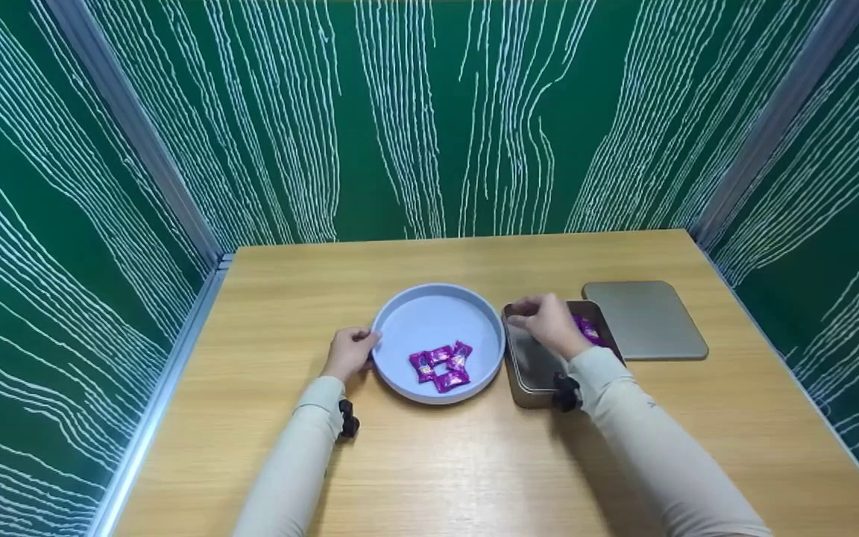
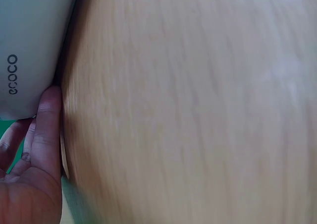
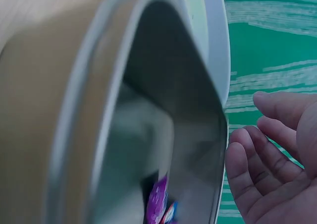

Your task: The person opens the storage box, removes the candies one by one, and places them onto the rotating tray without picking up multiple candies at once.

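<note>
A round, shallow pale-blue dish (image 1: 429,313) stands on the table with several purple wrapped candies (image 1: 450,381) in it. My left hand (image 1: 349,352) holds the dish's left rim; in the left wrist view its fingers (image 2: 48,130) touch the outer wall, which bears the word "ecoco". My right hand (image 1: 549,324) is over the far left part of an open metal tin (image 1: 525,391), right of the dish. Its fingers (image 3: 270,154) are loosely bent, with nothing between them in the right wrist view. Purple candies (image 3: 157,200) lie inside the tin, partly hidden.
Behind and right of the tin lies a flat metal lid (image 1: 646,321) on the wooden table (image 1: 444,462). Green panels (image 1: 444,119) with white wavy lines rise at the back and both sides, joined by metal posts (image 1: 139,127).
</note>
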A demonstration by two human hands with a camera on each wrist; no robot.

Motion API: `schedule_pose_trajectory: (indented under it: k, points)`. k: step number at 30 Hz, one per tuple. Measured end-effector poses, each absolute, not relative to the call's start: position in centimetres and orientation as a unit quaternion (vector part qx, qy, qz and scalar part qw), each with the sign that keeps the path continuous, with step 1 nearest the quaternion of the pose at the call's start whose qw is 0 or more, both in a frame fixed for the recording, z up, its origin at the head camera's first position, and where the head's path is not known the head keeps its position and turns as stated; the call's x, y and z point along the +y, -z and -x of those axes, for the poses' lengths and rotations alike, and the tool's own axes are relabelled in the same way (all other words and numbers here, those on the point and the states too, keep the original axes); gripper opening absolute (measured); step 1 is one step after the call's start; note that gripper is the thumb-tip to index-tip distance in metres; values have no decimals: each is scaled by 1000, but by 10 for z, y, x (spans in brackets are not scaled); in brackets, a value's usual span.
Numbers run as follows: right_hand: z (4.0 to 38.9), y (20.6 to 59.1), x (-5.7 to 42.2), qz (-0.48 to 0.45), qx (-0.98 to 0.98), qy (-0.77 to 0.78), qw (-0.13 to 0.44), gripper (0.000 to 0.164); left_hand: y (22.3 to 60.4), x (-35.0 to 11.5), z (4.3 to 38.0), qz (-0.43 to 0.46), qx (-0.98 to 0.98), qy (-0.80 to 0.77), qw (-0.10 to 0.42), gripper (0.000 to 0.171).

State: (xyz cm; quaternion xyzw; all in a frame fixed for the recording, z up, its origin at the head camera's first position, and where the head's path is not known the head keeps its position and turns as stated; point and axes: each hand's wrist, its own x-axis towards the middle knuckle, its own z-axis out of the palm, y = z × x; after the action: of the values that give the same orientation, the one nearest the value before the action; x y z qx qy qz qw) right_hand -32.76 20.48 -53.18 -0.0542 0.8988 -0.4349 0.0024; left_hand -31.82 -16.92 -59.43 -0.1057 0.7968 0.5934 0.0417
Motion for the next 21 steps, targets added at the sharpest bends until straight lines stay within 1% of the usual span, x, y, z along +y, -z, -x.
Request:
schedule_pose_trajectory:
  k: [3, 8, 14, 21]
  points:
    - [329, 536, 218, 44, 906, 422, 1, 28, 593, -169, 317, 108, 798, -592, 42, 21]
    - [329, 542, 236, 23, 918, 394, 30, 36, 591, -169, 316, 113, 797, -592, 43, 20]
    - [329, 552, 252, 30, 932, 358, 51, 42, 590, -168, 315, 112, 794, -596, 47, 22]
    - [329, 561, 260, 36, 931, 355, 80, 50, 593, -168, 318, 112, 800, -587, 50, 27]
